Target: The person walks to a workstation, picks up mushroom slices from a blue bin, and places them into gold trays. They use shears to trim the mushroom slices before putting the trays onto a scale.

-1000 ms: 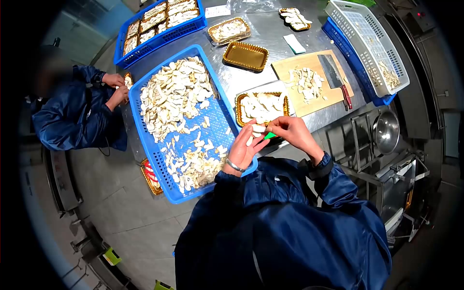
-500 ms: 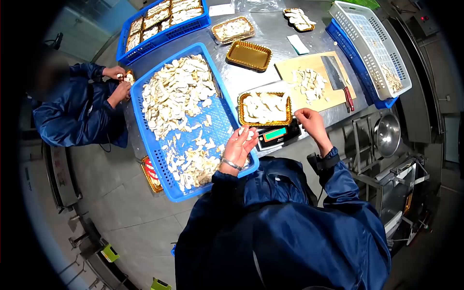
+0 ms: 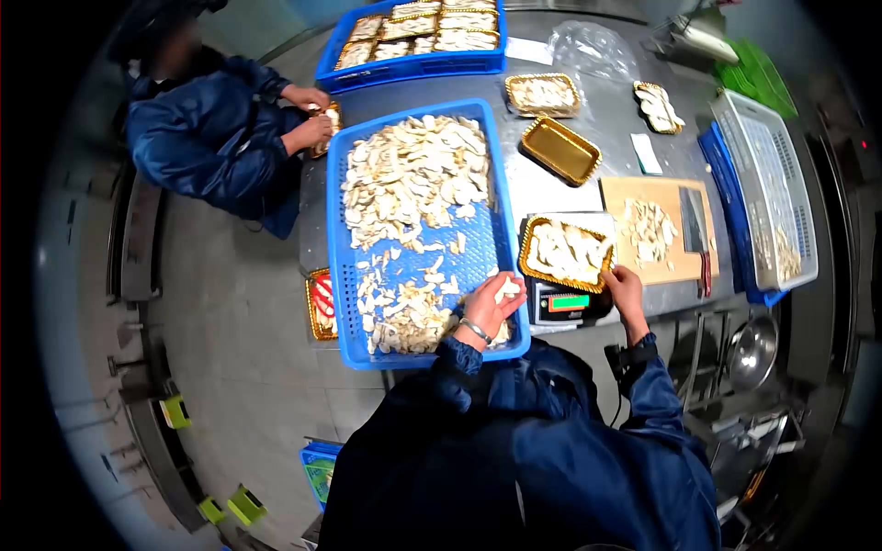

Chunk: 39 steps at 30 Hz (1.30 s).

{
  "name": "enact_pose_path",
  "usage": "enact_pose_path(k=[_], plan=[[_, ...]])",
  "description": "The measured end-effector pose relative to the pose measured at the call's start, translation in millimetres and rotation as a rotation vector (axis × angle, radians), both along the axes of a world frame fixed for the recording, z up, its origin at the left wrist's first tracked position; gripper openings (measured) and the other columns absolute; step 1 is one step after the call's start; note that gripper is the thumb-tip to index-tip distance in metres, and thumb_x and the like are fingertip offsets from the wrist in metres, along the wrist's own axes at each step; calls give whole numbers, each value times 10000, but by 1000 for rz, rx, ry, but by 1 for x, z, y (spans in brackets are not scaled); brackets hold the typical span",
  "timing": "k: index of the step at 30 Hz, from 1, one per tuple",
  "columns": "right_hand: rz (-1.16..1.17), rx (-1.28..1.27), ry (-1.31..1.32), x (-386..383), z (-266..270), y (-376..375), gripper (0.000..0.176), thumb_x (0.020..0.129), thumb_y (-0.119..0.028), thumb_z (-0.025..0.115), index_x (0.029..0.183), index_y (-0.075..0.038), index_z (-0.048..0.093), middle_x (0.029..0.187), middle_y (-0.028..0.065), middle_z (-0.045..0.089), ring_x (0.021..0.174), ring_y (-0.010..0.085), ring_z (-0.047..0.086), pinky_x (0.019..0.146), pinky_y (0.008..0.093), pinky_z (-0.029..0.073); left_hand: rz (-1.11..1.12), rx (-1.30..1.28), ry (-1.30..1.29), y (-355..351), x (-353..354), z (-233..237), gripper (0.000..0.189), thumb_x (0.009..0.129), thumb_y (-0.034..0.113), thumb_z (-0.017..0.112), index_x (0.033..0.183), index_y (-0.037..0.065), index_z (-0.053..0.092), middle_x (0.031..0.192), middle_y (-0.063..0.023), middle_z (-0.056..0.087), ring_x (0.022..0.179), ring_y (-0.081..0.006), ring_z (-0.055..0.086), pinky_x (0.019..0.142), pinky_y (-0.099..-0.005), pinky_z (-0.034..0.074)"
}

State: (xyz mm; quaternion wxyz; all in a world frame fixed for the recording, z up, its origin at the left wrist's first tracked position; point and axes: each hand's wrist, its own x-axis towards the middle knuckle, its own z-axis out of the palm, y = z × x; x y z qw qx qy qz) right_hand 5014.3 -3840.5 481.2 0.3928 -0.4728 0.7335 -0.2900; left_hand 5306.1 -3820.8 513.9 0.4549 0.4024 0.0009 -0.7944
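Observation:
My left hand [image 3: 493, 305] is palm up at the near right corner of the blue crate [image 3: 336, 303], its fingers curled around a few pale mushroom slices [image 3: 507, 289]. Beside it, a gold tray [image 3: 537, 274] filled with mushroom slices [image 3: 567, 251] sits over the digital scale [image 3: 542, 309], whose green display faces me. At the tray's near right corner, my right hand [image 3: 627, 294] pinches the rim between thumb and fingers. Loose mushroom slices [image 3: 413, 174] pile up in the crate's far half, with smaller pieces nearer me.
A cutting board [image 3: 669, 272] to the right carries slices and a knife [image 3: 695, 225]. Behind the scale lies a bare gold tray [image 3: 560, 151]. A co-worker [image 3: 216, 129] handles a tray at left. A white basket [image 3: 770, 184] and a blue crate of filled trays [image 3: 413, 66] line the table's edges.
The view has turned, shifting the table rightward. My right hand has closed in on the tray's corner. My left hand still holds mushroom slices and now sits over the crate's corner.

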Motion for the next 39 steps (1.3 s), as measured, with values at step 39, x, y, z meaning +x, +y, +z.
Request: enact_pose_path(k=[39], plan=[[605, -110, 650, 132, 8, -362, 274, 813, -313, 584, 882, -63, 669, 706, 113, 639, 633, 253, 609, 614, 360, 475, 340, 243, 6, 10, 191, -15, 196, 909, 243, 511, 978, 65, 553, 883, -78, 601, 802, -192, 606, 718, -324, 534]])
